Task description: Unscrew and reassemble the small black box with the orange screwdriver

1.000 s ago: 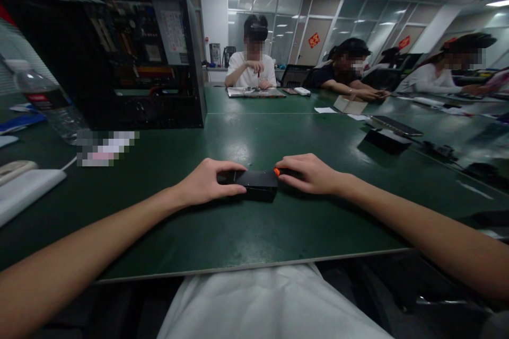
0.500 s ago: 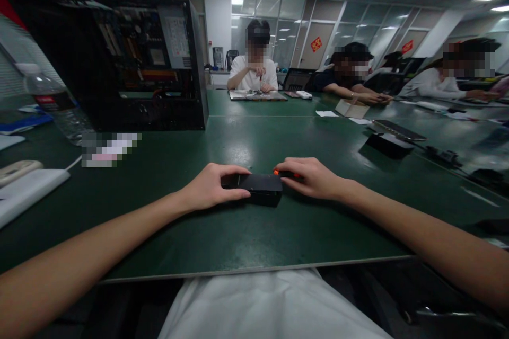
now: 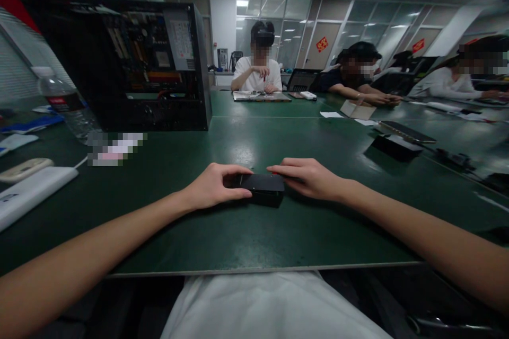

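A small black box (image 3: pixel 265 188) rests on the green table in front of me, its flat dark top facing up. My left hand (image 3: pixel 217 186) grips its left end, thumb along the near side and fingers at the far side. At the box's right end is my right hand (image 3: pixel 308 177), palm down with bent fingers. Under its fingertips shows a sliver of a small orange-red object (image 3: pixel 274 173), mostly covered, so its kind is unclear. The index finger reaches over the box's far right corner; whether it touches the box I cannot tell.
An open computer case (image 3: pixel 159 63) stands at the back left, beside a plastic bottle (image 3: pixel 66 100). A white power strip-like object (image 3: pixel 35 196) lies far left. Right are a black box-like item (image 3: pixel 393 147) and a cardboard box (image 3: pixel 358 109). Other people sit across the table.
My right index finger has stretched leftward over the box's end, covering more of the orange-red object. My left hand keeps its grip on the box. The view has shifted slightly left.
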`<action>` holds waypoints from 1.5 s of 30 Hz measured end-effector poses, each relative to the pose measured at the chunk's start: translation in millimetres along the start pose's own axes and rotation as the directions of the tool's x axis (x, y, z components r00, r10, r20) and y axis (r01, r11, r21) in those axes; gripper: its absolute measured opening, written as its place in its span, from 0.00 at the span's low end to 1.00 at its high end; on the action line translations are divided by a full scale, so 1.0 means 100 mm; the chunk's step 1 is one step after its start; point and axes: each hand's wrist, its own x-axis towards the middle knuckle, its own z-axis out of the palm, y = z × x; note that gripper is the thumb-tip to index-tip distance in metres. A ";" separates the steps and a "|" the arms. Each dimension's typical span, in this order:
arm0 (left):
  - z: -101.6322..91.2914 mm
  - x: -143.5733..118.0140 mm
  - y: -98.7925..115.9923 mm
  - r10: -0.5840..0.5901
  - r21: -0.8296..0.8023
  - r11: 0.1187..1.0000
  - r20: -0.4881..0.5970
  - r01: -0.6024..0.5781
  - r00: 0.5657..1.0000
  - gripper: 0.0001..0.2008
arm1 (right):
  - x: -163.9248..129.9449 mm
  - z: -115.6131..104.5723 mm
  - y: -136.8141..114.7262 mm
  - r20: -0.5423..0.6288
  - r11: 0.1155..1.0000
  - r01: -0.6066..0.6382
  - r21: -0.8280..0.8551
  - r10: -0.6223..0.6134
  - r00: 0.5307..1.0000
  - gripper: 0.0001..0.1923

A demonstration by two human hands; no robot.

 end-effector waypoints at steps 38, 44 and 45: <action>-0.09 0.14 -0.24 -0.131 -0.243 0.968 -0.306 0.056 0.943 0.20 | 0.32 0.24 -0.50 0.003 0.987 -0.155 0.048 0.155 0.988 0.32; -0.07 0.14 -0.28 -0.112 -0.262 0.964 -0.296 0.032 0.948 0.18 | 0.45 0.24 -0.62 0.042 0.967 -0.250 0.047 0.248 0.968 0.33; -0.07 0.14 -0.29 -0.098 -0.262 0.965 -0.295 0.018 0.951 0.18 | 0.47 0.24 -0.64 0.060 0.963 -0.266 0.046 0.263 0.963 0.34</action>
